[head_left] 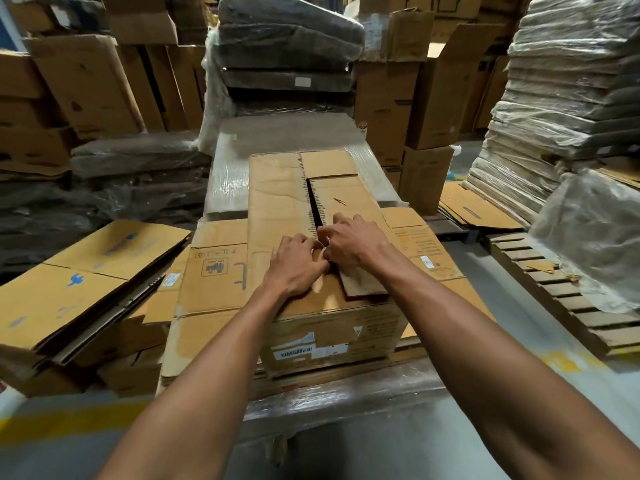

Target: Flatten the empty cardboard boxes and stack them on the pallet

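A long brown cardboard box (277, 195) stands unflattened on a stack of flattened boxes (214, 292) in front of me. Its top flaps meet along a dark open seam down the middle. My left hand (298, 265) and my right hand (353, 242) sit side by side at the near end of that seam. The fingers of both hands curl into the gap, the left on the left flap edge, the right on the right flap (349, 202). A loose piece of cardboard (363, 282) lies under my right wrist.
A second pile of flat boxes (79, 285) lies to the left. An empty wooden pallet (568, 299) sits on the floor at the right. Plastic-wrapped bundles of cardboard (561, 109) and upright boxes (436, 91) stand behind and all around.
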{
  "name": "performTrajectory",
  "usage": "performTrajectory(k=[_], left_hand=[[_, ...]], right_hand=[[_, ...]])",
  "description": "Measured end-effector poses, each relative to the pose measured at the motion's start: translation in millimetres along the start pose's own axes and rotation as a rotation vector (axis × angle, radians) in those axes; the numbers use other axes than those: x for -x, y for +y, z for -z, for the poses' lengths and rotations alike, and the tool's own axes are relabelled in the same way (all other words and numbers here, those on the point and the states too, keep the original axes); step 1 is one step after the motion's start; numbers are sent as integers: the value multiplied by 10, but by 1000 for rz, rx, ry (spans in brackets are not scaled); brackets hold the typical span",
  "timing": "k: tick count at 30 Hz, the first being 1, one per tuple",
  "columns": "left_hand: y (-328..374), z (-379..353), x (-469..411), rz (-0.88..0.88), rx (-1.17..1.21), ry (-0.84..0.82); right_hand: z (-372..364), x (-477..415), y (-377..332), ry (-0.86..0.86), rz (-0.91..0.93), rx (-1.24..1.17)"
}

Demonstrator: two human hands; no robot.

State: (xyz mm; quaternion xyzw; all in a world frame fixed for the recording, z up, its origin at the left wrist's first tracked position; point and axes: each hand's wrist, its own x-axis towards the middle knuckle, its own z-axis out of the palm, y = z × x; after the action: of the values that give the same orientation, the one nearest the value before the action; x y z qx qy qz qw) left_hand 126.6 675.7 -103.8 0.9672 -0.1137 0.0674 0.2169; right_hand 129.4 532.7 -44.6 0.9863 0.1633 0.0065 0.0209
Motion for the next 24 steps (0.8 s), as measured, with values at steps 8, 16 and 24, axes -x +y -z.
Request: performTrajectory(k=[8, 16, 24], left_hand=[[346, 78, -181, 209, -45, -132], [514, 298, -135, 335, 214, -25], [711, 402, 427, 158, 169, 332]], right_hand=[[128, 27, -59, 80, 20, 37], [592, -78, 339, 40, 102, -139], [1004, -142, 820, -150, 265, -121]])
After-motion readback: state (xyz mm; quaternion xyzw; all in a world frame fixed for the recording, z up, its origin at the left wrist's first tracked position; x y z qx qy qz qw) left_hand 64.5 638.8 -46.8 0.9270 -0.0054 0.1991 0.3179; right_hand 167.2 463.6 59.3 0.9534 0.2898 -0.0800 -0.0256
